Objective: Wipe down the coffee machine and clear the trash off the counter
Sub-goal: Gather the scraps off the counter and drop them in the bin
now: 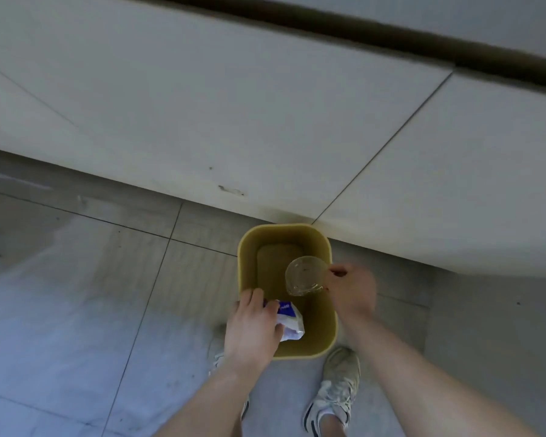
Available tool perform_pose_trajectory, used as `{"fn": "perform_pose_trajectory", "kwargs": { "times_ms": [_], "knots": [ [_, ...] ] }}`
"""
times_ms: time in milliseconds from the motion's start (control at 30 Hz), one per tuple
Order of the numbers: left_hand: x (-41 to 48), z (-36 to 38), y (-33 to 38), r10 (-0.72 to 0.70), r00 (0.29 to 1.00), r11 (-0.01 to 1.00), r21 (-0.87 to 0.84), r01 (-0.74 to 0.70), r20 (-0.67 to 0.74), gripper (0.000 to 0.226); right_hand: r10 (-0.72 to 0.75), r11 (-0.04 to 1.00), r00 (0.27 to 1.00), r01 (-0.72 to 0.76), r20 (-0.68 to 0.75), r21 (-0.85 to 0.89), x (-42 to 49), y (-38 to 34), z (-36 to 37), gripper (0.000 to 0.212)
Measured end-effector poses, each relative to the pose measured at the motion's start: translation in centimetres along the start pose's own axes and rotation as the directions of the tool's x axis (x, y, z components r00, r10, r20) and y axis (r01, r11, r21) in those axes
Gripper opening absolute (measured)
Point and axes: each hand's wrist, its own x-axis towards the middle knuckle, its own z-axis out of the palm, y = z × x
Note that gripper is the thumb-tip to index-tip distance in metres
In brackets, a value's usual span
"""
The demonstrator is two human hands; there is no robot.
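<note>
Nearest to us, both bare forearms run up from the bottom edge, cut off before the elbows. Our left hand (pixel 252 326) is closed around a crumpled white wrapper (pixel 289 320) with blue print; its lettering is too blurred to read, and our fingers hide part of it. Our right hand (pixel 352 293) pinches the rim of a clear plastic cup (pixel 304 275) between thumb and fingers, the cup tipped on its side so we look into its mouth. Both pieces hang over the open yellow bin (pixel 323 339), which stands on the tiled floor (pixel 76 294) below and between the hands, just beside the white cabinet front (pixel 202 105). The bin's near-left corner is hidden by the left hand. Below the right forearm a pale sneaker (pixel 336 392) shows; the other shoe is mostly covered by the left arm.
</note>
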Motion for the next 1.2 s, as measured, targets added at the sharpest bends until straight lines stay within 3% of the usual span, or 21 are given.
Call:
{"fn": "perform_pose_trajectory", "kwargs": {
  "times_ms": [167,467,667,933,1200],
  "knots": [
    [0.8,1.5,-0.5,0.050,0.999,0.998,0.037,-0.051,0.013,0.041,-0.050,0.992,0.999,0.048,-0.015,-0.113,1.3,0.0,1.6,0.014],
    [1.5,0.2,-0.9,0.048,0.998,0.998,0.046,-0.047,-0.028,0.034,-0.109,0.983,0.993,0.115,0.050,-0.141,1.4,0.4,1.8,0.012],
    [1.6,-1.8,-0.8,0.043,0.997,0.997,0.061,-0.039,-0.060,0.036,-0.216,0.953,0.966,0.240,0.141,-0.183,0.4,-0.1,1.3,0.025],
    [0.1,-6.8,0.1,0.047,0.995,0.995,0.094,-0.039,-0.087,0.031,-0.296,0.883,0.934,0.347,0.199,-0.317,-2.5,-2.1,-0.9,0.031],
    [-3.9,-15.7,2.6,0.056,0.989,0.993,0.107,-0.042,-0.137,0.038,-0.423,0.755,0.875,0.484,0.236,-0.442,-8.4,-6.0,-8.0,0.035]
  ]
}}
